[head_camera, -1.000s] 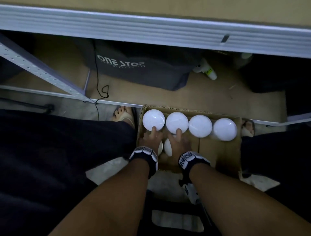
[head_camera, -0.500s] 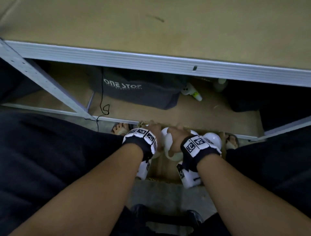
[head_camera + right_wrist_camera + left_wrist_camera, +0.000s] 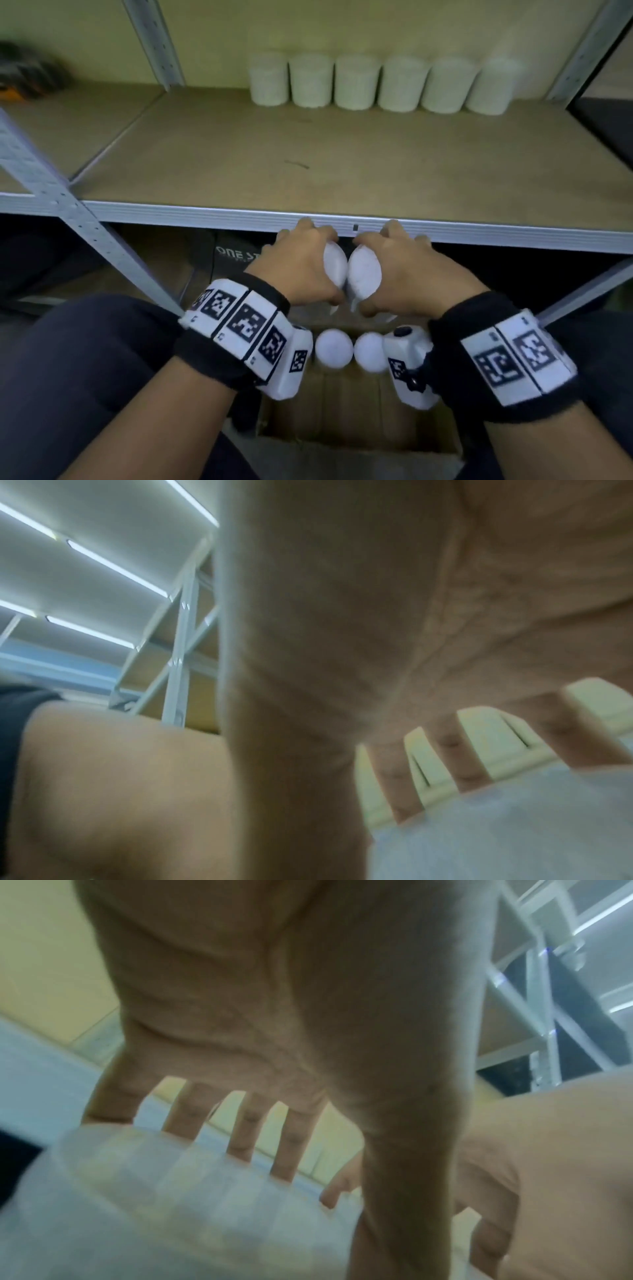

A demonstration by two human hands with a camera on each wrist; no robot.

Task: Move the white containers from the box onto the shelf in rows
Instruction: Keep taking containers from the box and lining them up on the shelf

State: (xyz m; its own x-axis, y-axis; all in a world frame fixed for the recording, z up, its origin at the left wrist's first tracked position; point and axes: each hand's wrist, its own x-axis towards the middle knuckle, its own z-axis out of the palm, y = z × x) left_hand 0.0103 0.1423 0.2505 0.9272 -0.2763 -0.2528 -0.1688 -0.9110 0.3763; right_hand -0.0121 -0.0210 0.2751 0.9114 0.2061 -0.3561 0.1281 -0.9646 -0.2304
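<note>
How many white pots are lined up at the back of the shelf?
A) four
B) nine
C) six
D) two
C: the head view shows six white containers side by side in one row at the back of the shelf.

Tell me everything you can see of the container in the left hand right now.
The container in the left hand is white, slightly translucent plastic, rounded and smooth. The left hand grips it from above, fingers spread over the far side, thumb near. It is held in the air just below the shelf's front edge, above the box, pressed against the right hand's container. Its base is hidden.
</note>
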